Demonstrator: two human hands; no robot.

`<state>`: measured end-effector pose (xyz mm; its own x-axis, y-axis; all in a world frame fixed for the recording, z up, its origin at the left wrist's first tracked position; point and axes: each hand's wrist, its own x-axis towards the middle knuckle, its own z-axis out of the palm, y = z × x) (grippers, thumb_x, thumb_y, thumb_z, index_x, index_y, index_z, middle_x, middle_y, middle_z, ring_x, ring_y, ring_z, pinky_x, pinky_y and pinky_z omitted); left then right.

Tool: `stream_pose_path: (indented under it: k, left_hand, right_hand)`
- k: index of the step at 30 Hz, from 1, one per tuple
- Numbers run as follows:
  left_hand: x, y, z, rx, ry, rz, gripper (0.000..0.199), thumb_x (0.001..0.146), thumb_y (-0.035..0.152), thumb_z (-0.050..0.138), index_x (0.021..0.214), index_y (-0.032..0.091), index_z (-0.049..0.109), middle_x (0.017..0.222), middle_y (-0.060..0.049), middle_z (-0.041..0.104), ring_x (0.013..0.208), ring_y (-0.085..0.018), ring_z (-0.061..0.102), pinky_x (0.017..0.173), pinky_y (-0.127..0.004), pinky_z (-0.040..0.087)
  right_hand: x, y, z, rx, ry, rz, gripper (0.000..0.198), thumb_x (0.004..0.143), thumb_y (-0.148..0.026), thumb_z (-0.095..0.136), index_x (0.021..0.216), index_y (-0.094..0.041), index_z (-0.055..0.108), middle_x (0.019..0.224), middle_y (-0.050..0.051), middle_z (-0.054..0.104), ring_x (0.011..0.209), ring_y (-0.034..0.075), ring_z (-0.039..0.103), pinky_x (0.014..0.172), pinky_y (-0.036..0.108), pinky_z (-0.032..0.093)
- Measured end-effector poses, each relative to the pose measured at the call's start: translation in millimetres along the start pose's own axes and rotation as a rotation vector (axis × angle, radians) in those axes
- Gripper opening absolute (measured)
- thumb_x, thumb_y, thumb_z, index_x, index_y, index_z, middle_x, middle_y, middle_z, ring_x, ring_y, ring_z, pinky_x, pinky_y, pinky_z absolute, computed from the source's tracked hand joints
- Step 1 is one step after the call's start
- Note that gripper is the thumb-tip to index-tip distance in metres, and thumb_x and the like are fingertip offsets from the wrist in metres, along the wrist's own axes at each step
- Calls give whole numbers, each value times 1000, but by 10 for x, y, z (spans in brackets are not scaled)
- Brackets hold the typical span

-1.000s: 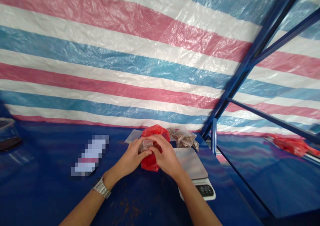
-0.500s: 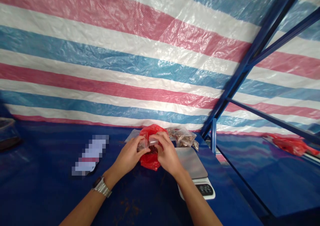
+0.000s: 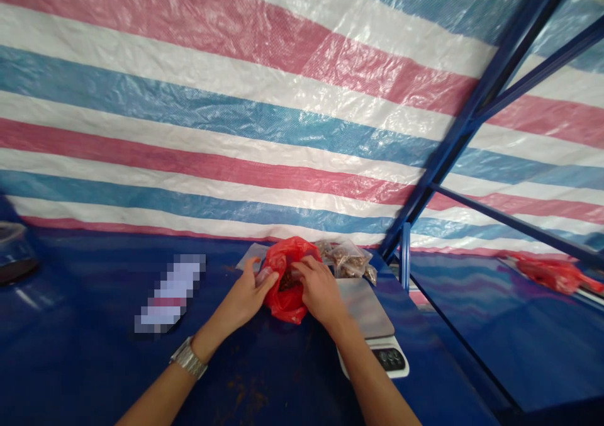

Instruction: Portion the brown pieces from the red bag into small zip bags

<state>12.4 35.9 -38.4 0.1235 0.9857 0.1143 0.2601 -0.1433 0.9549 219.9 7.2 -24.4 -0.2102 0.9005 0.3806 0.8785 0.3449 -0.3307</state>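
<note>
A red plastic bag stands open on the blue table, with dark, bitty contents inside. My left hand is at the bag's left side, thumb and fingers closed on a small clear plastic bag. Over the red bag's mouth, my right hand curls its fingers inward around a small clear cup, mostly hidden by the fingers and the red plastic. Another flat clear bag lies behind my left hand.
Right of my right hand sits a kitchen scale with a metal plate. Filled clear bags lie behind it. A pixelated flat item rests at left, and a container at the far left edge. Blue metal bars rise at right.
My right hand has lowered the small cup into the mouth of the red bag. My left hand has moved slightly left with the clear bag, away from the cup.
</note>
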Motion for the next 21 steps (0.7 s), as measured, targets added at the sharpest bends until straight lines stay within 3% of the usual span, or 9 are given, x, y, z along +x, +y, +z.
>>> stream_pose_path:
  k: [4,9,16,19,21]
  left_hand:
    - [29,-69,110,-160,-99,-69,85,72,36,83,144,16,43,109,-10,75,92,-27,76,85,-39,59]
    - [60,-36,114,-263,-114,21,61,74,29,80,129,18,57,112,-7,75,97,-24,75,89,-37,58]
    - [20,88,104,-236,-101,74,51,77,23,73,126,20,61,127,-7,72,110,-23,73,97,-36,58]
    - [-14,115,127,-278,-60,-5,53,76,24,75,127,19,59,122,-8,74,103,-22,75,91,-35,61]
    - [-28,114,142,-313,-33,-83,56,77,25,74,130,19,56,111,-7,76,87,-20,76,77,-32,62]
  right_hand:
    - [21,-1,48,20,-22,25,56,81,7,47,125,-20,70,123,11,68,115,25,64,106,39,48]
    - [33,7,38,100,-33,40,48,78,8,48,107,-20,74,115,10,68,109,23,66,99,35,50]
    - [35,14,56,295,-6,-15,57,72,11,49,110,-23,75,118,8,68,115,23,65,105,36,50]
    - [37,-18,7,407,-47,-34,55,67,11,49,102,-23,75,111,5,71,107,22,68,100,36,53]
    - [30,-38,-20,472,-74,-51,53,66,11,49,97,-23,74,106,3,72,99,20,69,94,33,55]
